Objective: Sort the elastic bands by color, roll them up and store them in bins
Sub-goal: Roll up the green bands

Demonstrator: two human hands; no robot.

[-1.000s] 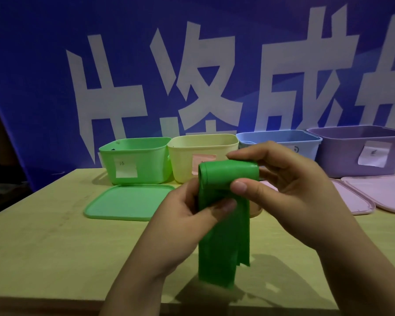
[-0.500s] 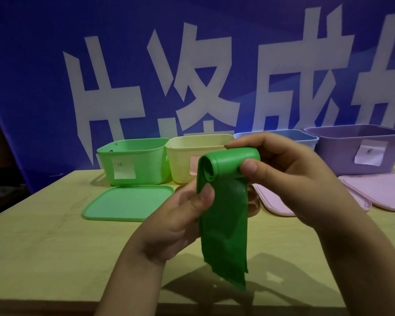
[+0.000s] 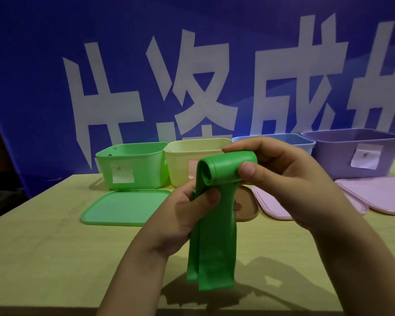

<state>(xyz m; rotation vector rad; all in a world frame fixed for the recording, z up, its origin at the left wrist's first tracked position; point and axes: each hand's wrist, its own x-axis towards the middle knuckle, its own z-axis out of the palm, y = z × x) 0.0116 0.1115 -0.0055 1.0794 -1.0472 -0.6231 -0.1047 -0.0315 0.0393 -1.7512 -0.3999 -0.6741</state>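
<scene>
A green elastic band [image 3: 214,236] is held up above the table, its top end wound into a small roll and its tail hanging down. My right hand [image 3: 290,183] pinches the roll between thumb and fingers. My left hand [image 3: 183,215] grips the hanging strip just under the roll, thumb across its front. Behind the hands stand four open bins in a row: a green bin [image 3: 132,165], a yellow bin [image 3: 183,160], a blue bin [image 3: 290,140] partly hidden by my right hand, and a purple bin [image 3: 351,153].
A green lid [image 3: 123,207] lies flat in front of the green bin. A tan lid [image 3: 246,206] and two pink lids [image 3: 388,195] lie to the right. A blue banner with white characters hangs behind the wooden table [image 3: 43,258].
The roll at the top has grown a little thicker. My left hand has shifted its grip up the strip. The hanging tail has swung slightly.
</scene>
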